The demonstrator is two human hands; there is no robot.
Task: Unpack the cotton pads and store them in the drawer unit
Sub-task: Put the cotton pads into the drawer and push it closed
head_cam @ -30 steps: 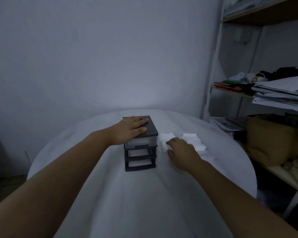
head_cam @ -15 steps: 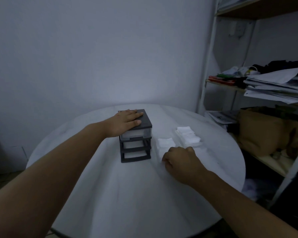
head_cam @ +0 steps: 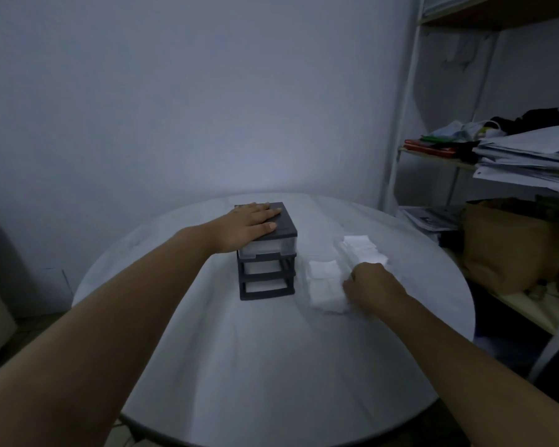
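The left hand (head_cam: 252, 224) is lying flat on top of the drawer unit (head_cam: 267, 285), its fingers straight and together; I think it is pressing down so that the light unit is not sliding when a drawer gets pulled. The right hand (head_cam: 371, 287) is resting low over the table (head_cam: 271, 382), fingers curled downward; just at its fingertips, on the side toward the unit, the nearer pile of cotton pads (head_cam: 323, 285) is lying loose; whether the fingers are already pinching a pad, I cannot tell. Beyond the knuckles a second pile (head_cam: 362, 250) is waiting; all pads seem to be outside the drawers, so the storing is probably only beginning.
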